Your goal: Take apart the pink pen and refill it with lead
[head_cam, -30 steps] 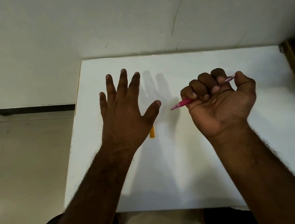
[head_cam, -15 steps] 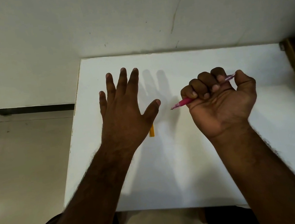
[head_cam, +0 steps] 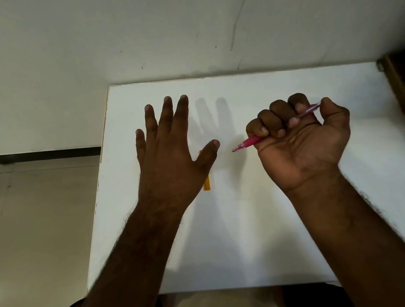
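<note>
So far we have barely begun: our right hand (head_cam: 300,137) has the pink pen (head_cam: 252,142) off the table, but the pen looks whole, tip and cap end both in place, so the taking apart and the refilling are all ahead of us, as best we can judge.

Nearest to us, both forearms reach out over the white table (head_cam: 270,246). Our left hand (head_cam: 169,157) is spread flat and wide, palm down, fingers apart, holding nothing; whether it hovers or rests on the surface we cannot tell, though its shadow falls a little beyond it. Partly hidden under its thumb side lies a small orange case (head_cam: 207,184) on the table, which we take to be the lead supply.

Our right hand is closed in a fist around the pen, palm turned toward us, the pink grip and metal tip poking out on the left toward the other hand, the clear barrel end showing between forefinger and thumb. Beyond the table's far edge is a plain wall (head_cam: 182,29).
</note>
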